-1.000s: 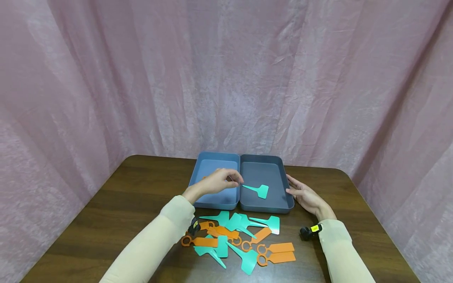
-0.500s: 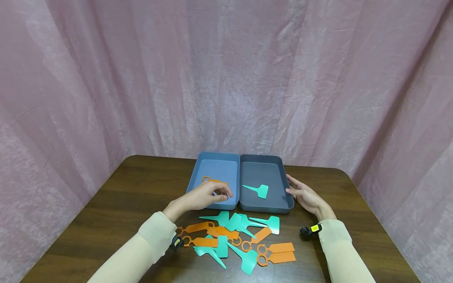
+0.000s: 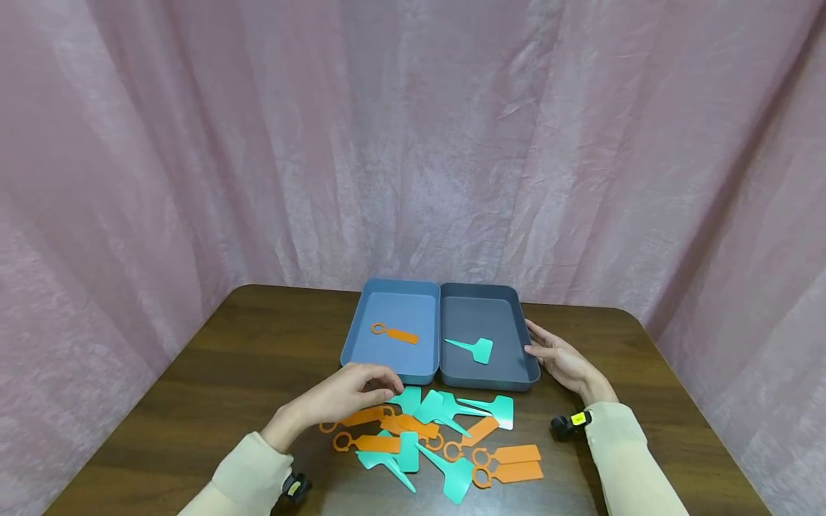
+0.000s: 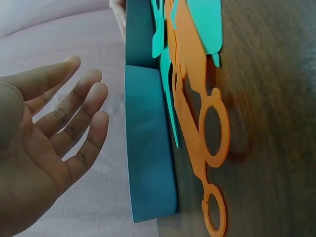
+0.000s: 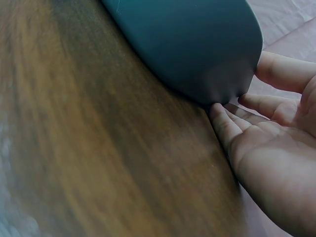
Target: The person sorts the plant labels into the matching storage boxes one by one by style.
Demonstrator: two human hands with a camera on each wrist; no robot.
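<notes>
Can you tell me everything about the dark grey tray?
The dark grey tray is a shallow, open rectangle with rounded corners, low walls and a flat bottom. It looks like smooth, matte plastic. It sits flat and upright on the brown table, close beside the lighter blue tray; whether their walls touch is hard to tell. One green tag lies inside, its thin stem pointing toward the blue tray. The person's right hand touches its outer side with its fingers.

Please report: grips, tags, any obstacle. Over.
Left grip empty near piled tags. Right grip touching dark tray. Each tray holds one tag. Overlapping tags may hinder picking.
</notes>
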